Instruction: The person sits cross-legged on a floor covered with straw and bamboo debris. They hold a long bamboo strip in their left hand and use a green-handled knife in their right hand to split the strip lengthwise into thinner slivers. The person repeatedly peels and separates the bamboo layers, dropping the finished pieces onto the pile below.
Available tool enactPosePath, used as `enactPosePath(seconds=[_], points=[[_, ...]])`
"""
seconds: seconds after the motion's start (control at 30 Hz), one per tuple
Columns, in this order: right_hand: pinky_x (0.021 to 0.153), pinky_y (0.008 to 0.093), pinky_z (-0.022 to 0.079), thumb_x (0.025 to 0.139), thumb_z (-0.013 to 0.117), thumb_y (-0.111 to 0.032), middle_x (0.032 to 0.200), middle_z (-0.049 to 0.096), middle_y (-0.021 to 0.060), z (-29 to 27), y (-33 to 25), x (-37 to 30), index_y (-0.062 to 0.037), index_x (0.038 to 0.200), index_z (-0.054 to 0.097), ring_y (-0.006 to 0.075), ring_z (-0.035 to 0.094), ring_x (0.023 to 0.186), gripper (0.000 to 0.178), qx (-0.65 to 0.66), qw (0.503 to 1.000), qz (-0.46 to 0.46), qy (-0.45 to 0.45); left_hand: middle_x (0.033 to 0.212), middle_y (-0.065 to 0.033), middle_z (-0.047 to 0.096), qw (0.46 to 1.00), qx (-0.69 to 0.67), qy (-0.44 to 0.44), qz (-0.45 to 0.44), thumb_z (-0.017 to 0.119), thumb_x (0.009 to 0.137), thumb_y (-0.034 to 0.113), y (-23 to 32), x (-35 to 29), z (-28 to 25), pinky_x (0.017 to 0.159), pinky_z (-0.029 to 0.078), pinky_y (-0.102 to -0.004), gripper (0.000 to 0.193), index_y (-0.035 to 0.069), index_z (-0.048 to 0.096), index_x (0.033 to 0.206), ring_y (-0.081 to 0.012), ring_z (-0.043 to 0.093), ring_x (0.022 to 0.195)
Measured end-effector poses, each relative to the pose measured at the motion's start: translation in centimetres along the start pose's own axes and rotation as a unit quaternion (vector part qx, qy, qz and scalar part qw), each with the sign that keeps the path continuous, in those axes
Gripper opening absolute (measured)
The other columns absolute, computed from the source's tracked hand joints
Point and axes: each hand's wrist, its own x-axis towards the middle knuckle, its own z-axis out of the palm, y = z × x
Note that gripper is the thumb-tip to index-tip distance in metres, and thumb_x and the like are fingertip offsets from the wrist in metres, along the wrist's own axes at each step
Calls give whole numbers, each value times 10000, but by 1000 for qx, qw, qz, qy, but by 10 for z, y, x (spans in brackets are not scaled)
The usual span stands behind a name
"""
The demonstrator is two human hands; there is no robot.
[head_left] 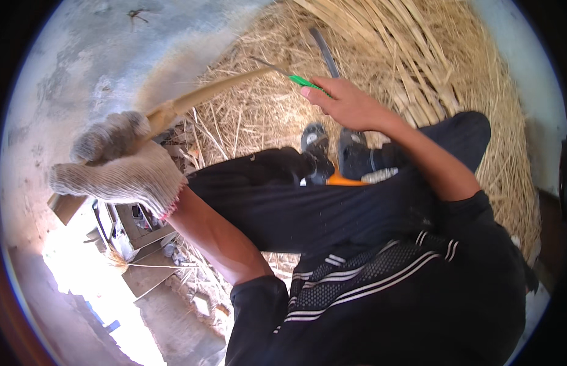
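My left hand point(122, 165) wears a whitish knitted glove, greyed at the fingers. It is closed round a long split bamboo strip point(210, 93) that slants up and right from the glove. My bare right hand point(350, 105) grips a knife point(301, 80) by its green handle, beyond my knees. The knife's thin dark blade points up and left, across the far end of the strip; whether it touches the bamboo I cannot tell. Behind that hand a long dark flat blade-like piece point(324, 52) sticks up, its lower end hidden.
Shavings point(265, 46) cover the floor ahead, with several split bamboo strips point(411, 55) at the upper right. My shoes point(315, 139) rest among them, near an orange object point(344, 179). A bluish wall point(179, 30) rises at the left. Below the glove is a wooden frame point(134, 226) with clutter.
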Motion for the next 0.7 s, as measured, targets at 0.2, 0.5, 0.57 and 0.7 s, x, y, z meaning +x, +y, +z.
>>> enactPosePath(seconds=[0.2, 0.5, 0.57, 0.7], points=[[628, 334, 451, 886, 646, -244, 686, 613, 81, -16, -24, -107, -17, 871, 585, 189, 613, 664, 236, 93, 967, -66, -229, 527, -5, 339, 999, 18, -41, 17, 456, 779, 806, 13, -19, 37, 470, 386, -330, 692, 147, 382, 583, -150, 408, 499], [674, 406, 508, 782, 643, -102, 686, 656, 121, 20, 2, -164, -7, 798, 638, 312, 652, 713, 97, -79, 970, 23, -230, 505, 9, 413, 996, -13, -77, 35, 528, 834, 674, 14, -18, 66, 450, 461, -336, 592, 153, 402, 583, -118, 464, 443], [687, 432, 504, 744, 662, -91, 753, 658, 137, 19, 3, -157, -26, 828, 664, 339, 642, 743, 107, -78, 968, -13, -239, 506, -1, 422, 997, -8, -72, 37, 520, 851, 637, 14, -18, 70, 467, 474, -358, 574, 142, 405, 584, -126, 456, 435], [681, 438, 505, 723, 686, -105, 816, 651, 124, 34, 3, -145, -40, 844, 680, 335, 633, 758, 138, -66, 962, -73, -254, 505, -13, 428, 996, 6, -76, 51, 492, 858, 641, 16, -28, 77, 460, 480, -361, 582, 132, 417, 585, -130, 454, 426]])
